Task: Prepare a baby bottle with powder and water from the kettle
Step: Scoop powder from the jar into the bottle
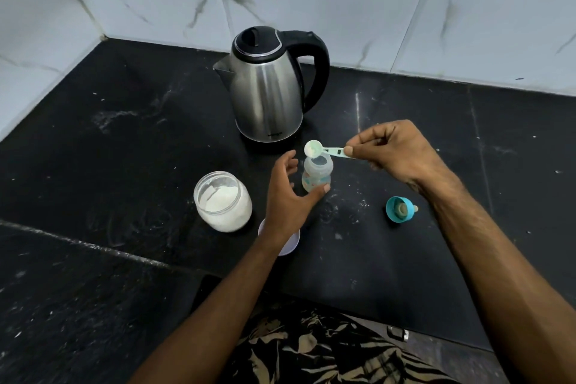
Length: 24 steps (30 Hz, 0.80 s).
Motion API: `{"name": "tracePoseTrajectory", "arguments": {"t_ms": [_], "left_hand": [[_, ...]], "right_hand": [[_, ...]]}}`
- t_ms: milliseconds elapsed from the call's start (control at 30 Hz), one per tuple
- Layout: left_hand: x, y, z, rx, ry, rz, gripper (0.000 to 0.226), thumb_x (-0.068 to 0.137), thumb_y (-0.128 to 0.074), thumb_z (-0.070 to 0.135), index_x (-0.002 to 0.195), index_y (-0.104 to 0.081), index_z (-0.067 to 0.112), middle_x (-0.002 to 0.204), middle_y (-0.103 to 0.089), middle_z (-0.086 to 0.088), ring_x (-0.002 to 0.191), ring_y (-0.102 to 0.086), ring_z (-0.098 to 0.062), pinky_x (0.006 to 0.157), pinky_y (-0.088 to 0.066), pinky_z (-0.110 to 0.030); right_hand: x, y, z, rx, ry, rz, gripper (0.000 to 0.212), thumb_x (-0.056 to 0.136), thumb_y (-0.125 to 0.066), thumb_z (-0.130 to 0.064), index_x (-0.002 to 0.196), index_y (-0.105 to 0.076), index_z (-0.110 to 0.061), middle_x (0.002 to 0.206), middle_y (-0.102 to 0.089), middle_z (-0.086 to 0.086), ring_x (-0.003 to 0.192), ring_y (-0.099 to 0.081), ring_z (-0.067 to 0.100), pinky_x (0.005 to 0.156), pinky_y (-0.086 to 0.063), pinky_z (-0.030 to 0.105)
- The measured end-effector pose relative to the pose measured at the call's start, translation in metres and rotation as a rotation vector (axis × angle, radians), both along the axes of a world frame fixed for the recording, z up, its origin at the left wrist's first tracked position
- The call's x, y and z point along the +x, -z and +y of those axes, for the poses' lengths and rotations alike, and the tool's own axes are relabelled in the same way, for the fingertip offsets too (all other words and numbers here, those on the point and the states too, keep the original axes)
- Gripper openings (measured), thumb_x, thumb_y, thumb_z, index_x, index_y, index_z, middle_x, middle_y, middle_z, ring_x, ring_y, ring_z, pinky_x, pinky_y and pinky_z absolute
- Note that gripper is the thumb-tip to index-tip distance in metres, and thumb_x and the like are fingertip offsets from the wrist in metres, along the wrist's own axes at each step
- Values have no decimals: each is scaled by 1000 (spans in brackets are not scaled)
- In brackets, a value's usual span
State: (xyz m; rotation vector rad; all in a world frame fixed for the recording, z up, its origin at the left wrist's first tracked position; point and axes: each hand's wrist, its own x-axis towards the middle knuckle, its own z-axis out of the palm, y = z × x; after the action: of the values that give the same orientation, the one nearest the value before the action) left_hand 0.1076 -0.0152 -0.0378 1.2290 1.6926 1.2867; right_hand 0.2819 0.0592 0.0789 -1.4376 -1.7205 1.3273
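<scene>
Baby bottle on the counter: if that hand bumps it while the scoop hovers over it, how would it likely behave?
The baby bottle looks small, narrow and nearly empty, so probably light and easy to tip. Its open mouth means any powder inside could spill. The left hand is cupped around it with the thumb near its base, which should steady it while the right hand holds the scoop above.

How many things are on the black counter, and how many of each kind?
Kettle: 1
Baby bottle: 1
Jar of powder: 1
Scoop, held over the bottle: 1
Teal bottle cap with teat: 1
White lid, partly hidden by the arm: 1
Total: 6
</scene>
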Motion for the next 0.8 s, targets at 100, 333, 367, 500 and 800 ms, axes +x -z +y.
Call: {"name": "tracePoseTrajectory", "arguments": {"t_ms": [100,333,367,500,800], "left_hand": [[4,8,13,14,23,45,81,68,-87,33,135,-42,26,128,-54,5,116,-53,-8,93,-49,-30],[8,13,27,56,30,137,62,70,-85,23,122,-52,24,118,-50,11,111,-54,-15,92,-52,-41],[7,14,28,55,30,142,61,70,-85,23,122,-52,24,118,-50,11,111,-54,-16,91,-53,-42],[5,16,29,55,39,154,62,70,-86,22,122,-52,24,119,-50,11,112,-54,-15,92,-53,-43],[3,17,29,63,47,156,61,69,-86,22,120,-52,25,119,-51,8,111,-54,-15,91,-53,-42]], "right_hand": [[3,5,1,3,20,-36,9,78,-81,-18,83,-77,-11,68,-68,15,50,-51,8,49,-44,15],[8,12,3,6,47,-61,12,79,-79,-16,86,-76,-7,68,-70,9,53,-56,8,50,-50,14],[8,13,3,10,49,-66,12,80,-79,-16,86,-76,-6,68,-70,9,53,-56,8,50,-51,14],[8,14,3,40,47,-106,11,80,-79,-15,86,-76,-6,72,-72,12,54,-60,8,57,-56,20],[-1,10,-3,268,7,-329,2,82,-77,-19,81,-76,-17,69,-70,-1,59,-61,9,60,-53,21]]}}
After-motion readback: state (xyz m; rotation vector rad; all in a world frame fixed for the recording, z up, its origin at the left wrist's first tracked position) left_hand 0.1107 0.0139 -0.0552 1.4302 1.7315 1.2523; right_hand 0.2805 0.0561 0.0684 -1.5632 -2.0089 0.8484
